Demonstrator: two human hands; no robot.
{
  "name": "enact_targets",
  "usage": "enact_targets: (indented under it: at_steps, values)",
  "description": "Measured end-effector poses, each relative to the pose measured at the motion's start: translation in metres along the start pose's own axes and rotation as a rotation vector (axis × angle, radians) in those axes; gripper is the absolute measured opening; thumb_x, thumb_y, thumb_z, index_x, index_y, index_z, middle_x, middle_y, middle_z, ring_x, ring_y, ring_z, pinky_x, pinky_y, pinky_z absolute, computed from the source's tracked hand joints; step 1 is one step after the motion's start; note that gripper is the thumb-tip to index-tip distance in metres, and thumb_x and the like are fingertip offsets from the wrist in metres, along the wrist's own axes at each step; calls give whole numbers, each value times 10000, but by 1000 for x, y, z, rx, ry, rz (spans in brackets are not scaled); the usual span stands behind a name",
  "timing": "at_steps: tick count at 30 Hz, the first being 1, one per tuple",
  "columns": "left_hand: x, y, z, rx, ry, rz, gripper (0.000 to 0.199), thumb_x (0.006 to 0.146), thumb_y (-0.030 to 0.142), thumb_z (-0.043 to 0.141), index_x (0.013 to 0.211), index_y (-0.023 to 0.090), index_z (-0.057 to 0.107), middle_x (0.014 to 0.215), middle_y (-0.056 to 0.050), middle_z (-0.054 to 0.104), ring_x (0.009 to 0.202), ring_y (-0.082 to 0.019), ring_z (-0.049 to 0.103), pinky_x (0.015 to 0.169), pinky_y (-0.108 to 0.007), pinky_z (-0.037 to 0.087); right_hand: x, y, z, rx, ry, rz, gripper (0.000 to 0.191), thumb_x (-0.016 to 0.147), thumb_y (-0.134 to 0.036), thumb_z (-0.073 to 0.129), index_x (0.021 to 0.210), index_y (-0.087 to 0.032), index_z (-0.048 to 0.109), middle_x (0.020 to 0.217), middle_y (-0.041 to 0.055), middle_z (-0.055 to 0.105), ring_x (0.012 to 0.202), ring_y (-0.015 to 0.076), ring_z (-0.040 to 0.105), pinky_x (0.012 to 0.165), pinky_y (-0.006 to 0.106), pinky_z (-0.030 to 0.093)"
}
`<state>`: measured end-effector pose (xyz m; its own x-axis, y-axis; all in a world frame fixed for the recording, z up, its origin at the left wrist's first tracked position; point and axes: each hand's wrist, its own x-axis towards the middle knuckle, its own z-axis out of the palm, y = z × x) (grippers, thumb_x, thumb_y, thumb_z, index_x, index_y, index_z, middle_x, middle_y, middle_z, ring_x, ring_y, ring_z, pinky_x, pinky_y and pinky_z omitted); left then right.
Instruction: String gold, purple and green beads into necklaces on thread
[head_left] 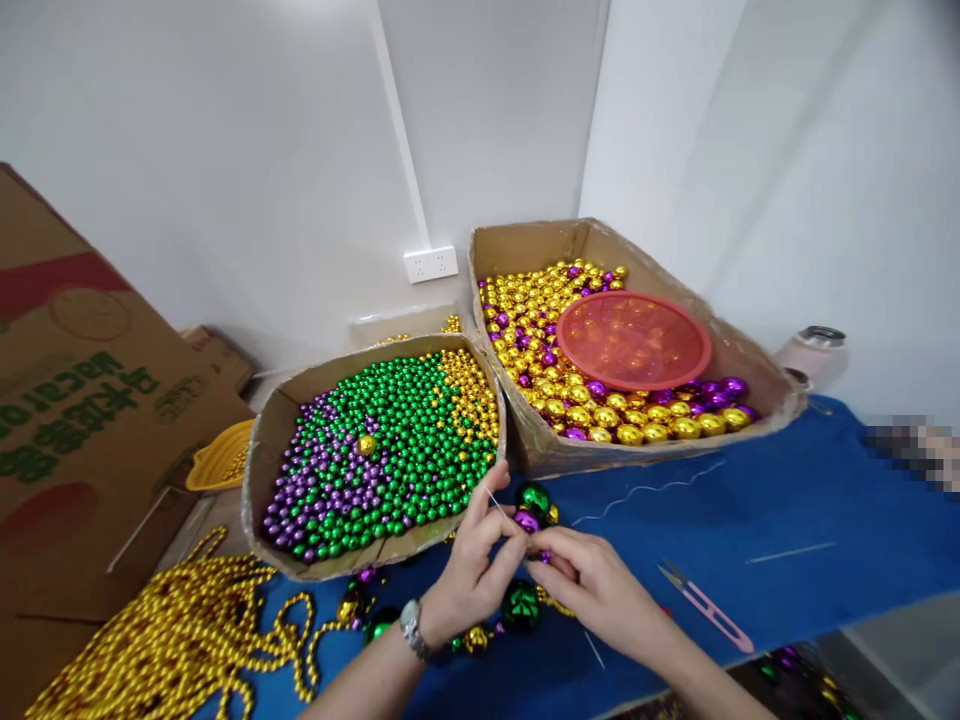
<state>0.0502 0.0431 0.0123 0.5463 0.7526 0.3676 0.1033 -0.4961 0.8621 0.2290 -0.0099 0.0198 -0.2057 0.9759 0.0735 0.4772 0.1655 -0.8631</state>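
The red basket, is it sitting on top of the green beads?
No, the red basket sits on the gold and purple balls in the box at the back right.

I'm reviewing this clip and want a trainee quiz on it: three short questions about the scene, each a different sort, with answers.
1. Multiple choice: what lies on the blue cloth, right of the hands?
A) a wooden ruler
B) pink-handled metal snips
C) a yellow hammer
2. True or false: the round, translucent red plastic basket lies flat on the blue cloth.
3. Fill in: a thin white strand slants past the index finger of the person's ____ hand.

Key:
1. B
2. False; the basket rests on shiny gold and purple beads in a brown cardboard box.
3. left
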Motion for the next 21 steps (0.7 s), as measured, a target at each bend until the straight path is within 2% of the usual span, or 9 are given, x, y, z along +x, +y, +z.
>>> enact_targets:
  at_steps: [3,6,9,11,14,18,21]
  values:
    - [8,0,7,-121,-24,2,164,911,279,466,849,173,575,1463,-104,316,1282,-266,373,1039,-421,325,-1,-11,-2,-74,70,-96,269,937,-327,431,786,-195,611,748,11,583,699,133,529,616,227,368]
    - [14,-6,14,-340,-151,-55,234,935,358,400,1024,185,530,1298,-133,510,1160,-240,503,967,-407,405,-3,-19,-11,-96,133,-158,245,943,-297,425,805,-201,603,765,19,593,726,140,546,655,233,388]
    - [18,-11,19,-226,-335,8,337,934,409,369,1142,179,501,1146,-116,599,1058,-230,554,962,-423,397,-4,-23,-21,-37,165,-172,209,939,-289,442,838,-204,604,788,14,603,737,134,555,672,230,399]
    - [20,-12,21,-57,-414,110,317,907,376,439,1152,186,508,1128,-97,608,1087,-233,538,1049,-459,289,-3,-21,-26,64,193,-121,210,931,-317,461,828,-202,603,748,1,593,691,123,546,633,222,399]
    - [21,-13,21,59,-416,212,324,858,293,528,1166,198,490,1149,-92,602,1190,-239,478,1115,-479,148,1,-13,-30,308,289,-22,249,906,-388,500,779,-193,589,633,-29,527,579,100,486,544,209,374]
    - [23,-10,16,8,-402,259,412,841,260,548,1233,185,447,1081,-97,632,1147,-231,514,1096,-471,213,9,1,-30,676,454,72,263,834,-455,593,785,-198,568,562,-66,431,489,71,383,490,201,344]
    - [26,-7,16,-23,-471,298,321,839,212,542,1158,184,543,1055,-96,649,1033,-214,572,1048,-447,292,15,6,-25,722,477,97,302,826,-505,577,793,-207,539,534,-80,382,464,70,359,480,205,352]
